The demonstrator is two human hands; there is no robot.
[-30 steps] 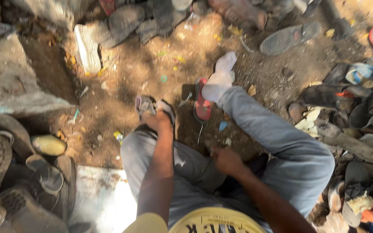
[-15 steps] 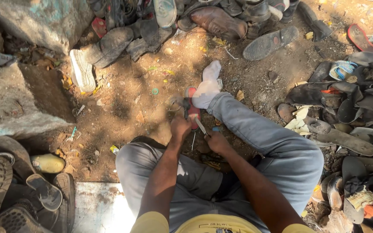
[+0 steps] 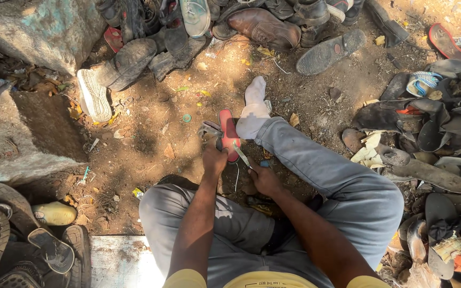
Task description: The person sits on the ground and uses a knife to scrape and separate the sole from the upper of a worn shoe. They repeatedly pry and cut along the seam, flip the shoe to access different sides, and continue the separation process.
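Left hand [image 3: 214, 160] fingers are gripping a red sandal [image 3: 229, 133] at frame centre, beside the socked foot [image 3: 253, 109]. Right hand [image 3: 262, 178] fingers are pinching a thin blade [image 3: 241, 154] touching the sandal. Worn shoes [image 3: 262, 26] are lying along the top edge.

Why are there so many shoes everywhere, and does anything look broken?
Yes. Loose soles and worn sandals lie scattered on the dirt, unpaired. The left hand grips a red sandal that looks taken apart; the right hand holds a thin tool.

2 hands [image 3: 214, 160], 1 red sole [image 3: 229, 133], 1 white sock [image 3: 253, 109], 2 stone blocks [image 3: 22, 138]
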